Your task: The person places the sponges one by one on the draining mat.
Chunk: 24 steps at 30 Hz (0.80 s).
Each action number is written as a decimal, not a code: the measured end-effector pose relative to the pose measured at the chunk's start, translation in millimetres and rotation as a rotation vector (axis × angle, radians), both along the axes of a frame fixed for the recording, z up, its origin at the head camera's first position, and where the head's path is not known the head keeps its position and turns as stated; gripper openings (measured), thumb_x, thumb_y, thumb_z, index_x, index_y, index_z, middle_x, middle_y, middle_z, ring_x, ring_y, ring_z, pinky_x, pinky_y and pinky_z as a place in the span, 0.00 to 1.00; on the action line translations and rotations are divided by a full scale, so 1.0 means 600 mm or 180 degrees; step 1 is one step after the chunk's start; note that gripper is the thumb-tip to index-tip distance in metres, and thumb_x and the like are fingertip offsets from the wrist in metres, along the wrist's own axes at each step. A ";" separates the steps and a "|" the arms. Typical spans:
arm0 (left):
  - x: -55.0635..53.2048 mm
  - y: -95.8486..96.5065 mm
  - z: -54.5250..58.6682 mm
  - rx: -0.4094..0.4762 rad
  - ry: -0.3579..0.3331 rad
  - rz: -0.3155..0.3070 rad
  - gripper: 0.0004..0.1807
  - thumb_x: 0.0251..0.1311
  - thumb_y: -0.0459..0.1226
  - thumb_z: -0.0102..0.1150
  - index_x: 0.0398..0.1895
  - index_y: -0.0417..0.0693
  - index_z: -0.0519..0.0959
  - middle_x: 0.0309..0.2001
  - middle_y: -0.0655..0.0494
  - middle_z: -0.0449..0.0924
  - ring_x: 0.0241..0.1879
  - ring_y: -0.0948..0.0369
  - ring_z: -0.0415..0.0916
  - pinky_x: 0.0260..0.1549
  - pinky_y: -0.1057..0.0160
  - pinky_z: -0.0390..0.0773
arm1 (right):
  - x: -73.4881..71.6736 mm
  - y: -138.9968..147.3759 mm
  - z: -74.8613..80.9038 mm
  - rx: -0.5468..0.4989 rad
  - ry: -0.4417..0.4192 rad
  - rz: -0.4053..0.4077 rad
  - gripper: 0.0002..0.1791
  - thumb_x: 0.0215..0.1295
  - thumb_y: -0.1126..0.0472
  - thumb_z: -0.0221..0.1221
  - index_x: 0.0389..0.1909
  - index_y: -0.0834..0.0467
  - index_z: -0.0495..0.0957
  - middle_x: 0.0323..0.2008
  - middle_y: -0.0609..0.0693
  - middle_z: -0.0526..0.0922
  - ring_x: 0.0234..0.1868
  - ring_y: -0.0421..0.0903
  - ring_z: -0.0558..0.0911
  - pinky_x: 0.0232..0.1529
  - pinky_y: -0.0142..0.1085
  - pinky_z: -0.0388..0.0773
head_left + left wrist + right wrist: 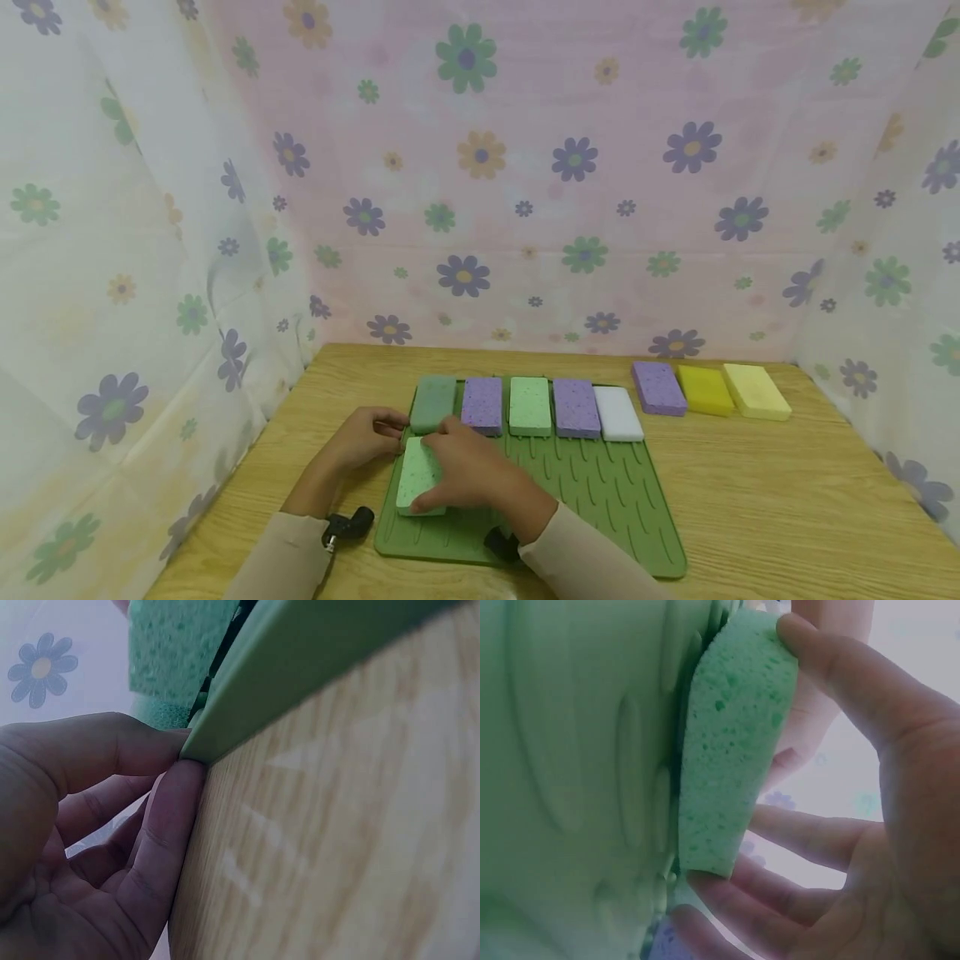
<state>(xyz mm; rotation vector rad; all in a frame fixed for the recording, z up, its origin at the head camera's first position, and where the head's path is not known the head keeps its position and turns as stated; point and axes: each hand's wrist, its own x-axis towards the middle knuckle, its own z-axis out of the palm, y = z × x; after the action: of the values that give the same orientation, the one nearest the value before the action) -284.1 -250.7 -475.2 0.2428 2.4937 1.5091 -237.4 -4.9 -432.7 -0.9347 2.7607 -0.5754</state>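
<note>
One sponge (417, 477), lower centre: right hand (472, 468) grips it, seemingly placing.
Mat (600, 508): left hand (366, 437) pinches edge.
Sponge next: probably square up, release.

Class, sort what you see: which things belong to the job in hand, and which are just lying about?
In the job:
- light green sponge, held
- green mat, pinched at its edge
- row of five sponges on it

Apparently just lying about, off the mat and untouched:
- purple sponge
- bright yellow sponge
- pale yellow sponge
</note>
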 end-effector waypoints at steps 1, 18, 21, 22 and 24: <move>0.000 0.000 0.000 -0.0012 0.0010 -0.0003 0.21 0.63 0.30 0.66 0.60 0.39 0.81 0.51 0.44 0.82 0.46 0.55 0.81 0.41 0.56 0.88 | 0.000 -0.002 -0.002 -0.0004 -0.0009 -0.0014 0.56 0.47 0.25 0.72 0.74 0.51 0.72 0.66 0.51 0.72 0.59 0.46 0.79 0.52 0.41 0.83; -0.001 0.002 -0.001 -0.0038 0.0027 0.0036 0.22 0.59 0.30 0.68 0.59 0.40 0.82 0.51 0.45 0.83 0.47 0.55 0.82 0.41 0.57 0.88 | 0.010 -0.010 -0.010 0.0182 -0.0003 -0.0089 0.59 0.47 0.27 0.73 0.78 0.50 0.66 0.70 0.56 0.70 0.66 0.52 0.76 0.57 0.47 0.83; -0.001 0.002 -0.002 -0.0068 0.0034 0.0044 0.22 0.60 0.30 0.68 0.59 0.41 0.82 0.51 0.45 0.83 0.48 0.54 0.82 0.41 0.57 0.87 | 0.013 -0.009 -0.010 0.0162 0.0001 -0.0086 0.59 0.47 0.28 0.73 0.78 0.51 0.66 0.70 0.56 0.70 0.66 0.52 0.76 0.59 0.48 0.82; -0.001 0.002 -0.002 -0.0078 0.0041 0.0045 0.22 0.60 0.30 0.68 0.59 0.41 0.82 0.51 0.45 0.83 0.48 0.55 0.82 0.41 0.57 0.87 | 0.013 -0.009 -0.010 0.0167 0.0012 -0.0084 0.59 0.47 0.28 0.73 0.78 0.51 0.66 0.71 0.56 0.70 0.67 0.53 0.76 0.59 0.48 0.82; -0.002 0.002 -0.002 -0.0084 0.0041 0.0043 0.22 0.60 0.30 0.68 0.59 0.41 0.82 0.51 0.45 0.83 0.48 0.55 0.82 0.41 0.57 0.87 | 0.013 -0.009 -0.011 0.0176 0.0021 -0.0081 0.59 0.48 0.27 0.73 0.78 0.51 0.65 0.72 0.56 0.69 0.68 0.53 0.75 0.61 0.48 0.81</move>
<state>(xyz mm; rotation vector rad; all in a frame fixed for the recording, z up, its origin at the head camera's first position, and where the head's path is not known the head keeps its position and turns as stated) -285.1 -249.3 -476.6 0.2322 2.5284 1.4834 -229.5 -10.2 -439.2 -0.8925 2.7827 -0.4981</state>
